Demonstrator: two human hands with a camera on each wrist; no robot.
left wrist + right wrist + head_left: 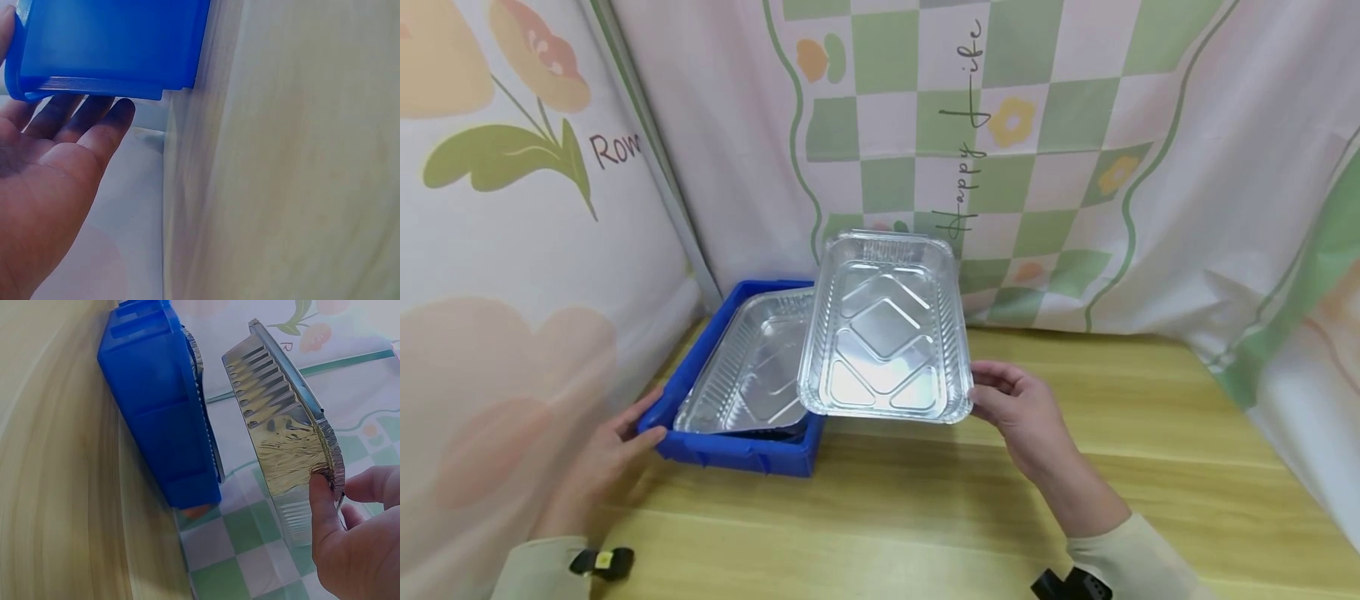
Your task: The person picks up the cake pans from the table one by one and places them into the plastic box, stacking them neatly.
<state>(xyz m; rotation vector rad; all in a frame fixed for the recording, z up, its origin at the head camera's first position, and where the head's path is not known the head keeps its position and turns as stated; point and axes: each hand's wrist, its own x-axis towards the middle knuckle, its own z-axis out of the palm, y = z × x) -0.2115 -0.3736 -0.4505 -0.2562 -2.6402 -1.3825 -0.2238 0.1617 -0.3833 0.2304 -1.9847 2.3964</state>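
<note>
A rectangular foil tray [883, 329] with diamond-shaped ridges is up above the table, its near right corner pinched by my right hand [1026, 425]. In the right wrist view the thumb and fingers sit on either side of the foil tray's [287, 425] crimped rim. To the left stands a blue plastic bin [737, 450] with another foil tray [752, 358] lying tilted inside it. My left hand [606, 462] holds the bin's near left corner, thumb on the front and fingers along the left side. The raised tray overlaps the bin's right part in the head view.
A wooden table [940, 517] carries the bin. Behind it hangs a curtain [887, 125] with green and white checks, and a printed flower curtain [512, 275] closes the left side near the bin.
</note>
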